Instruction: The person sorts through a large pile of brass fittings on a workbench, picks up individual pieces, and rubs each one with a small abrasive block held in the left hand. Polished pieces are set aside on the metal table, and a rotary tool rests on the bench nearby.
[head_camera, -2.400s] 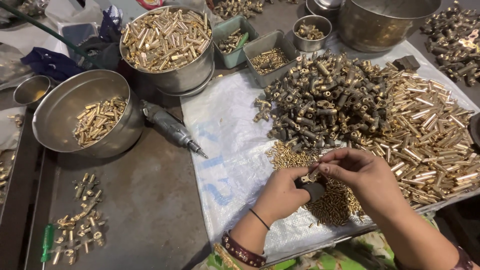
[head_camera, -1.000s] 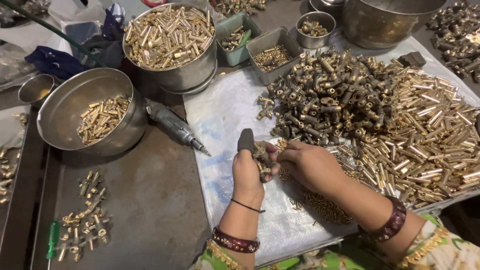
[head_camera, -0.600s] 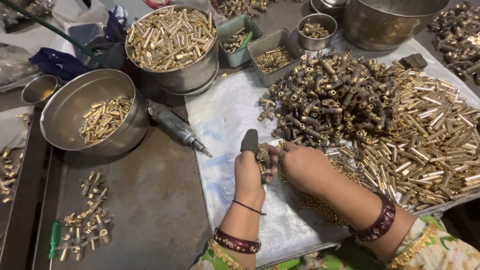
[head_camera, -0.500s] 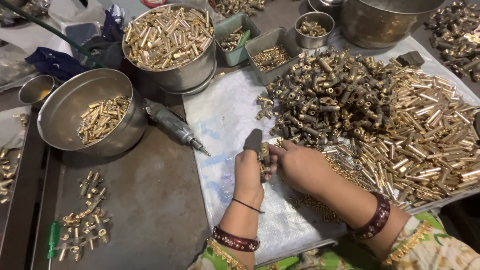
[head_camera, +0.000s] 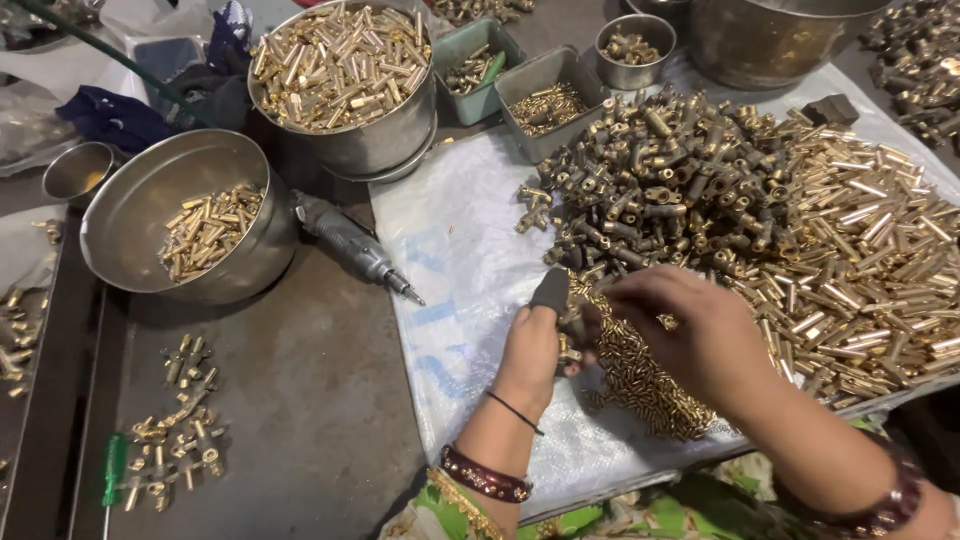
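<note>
Gripping a dark-capped brass fitting (head_camera: 560, 305), left hand (head_camera: 535, 345) closed around it, right hand (head_camera: 700, 335) pinching its top from just beside, above the small brass pins (head_camera: 640, 385), near the plastic sheet (head_camera: 460, 270)'s front edge.

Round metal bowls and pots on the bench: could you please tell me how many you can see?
5: wide bowl at left, small cup beside it, full pot behind, small tin at top, big pot top right. Others may lie outside the frame.
</note>
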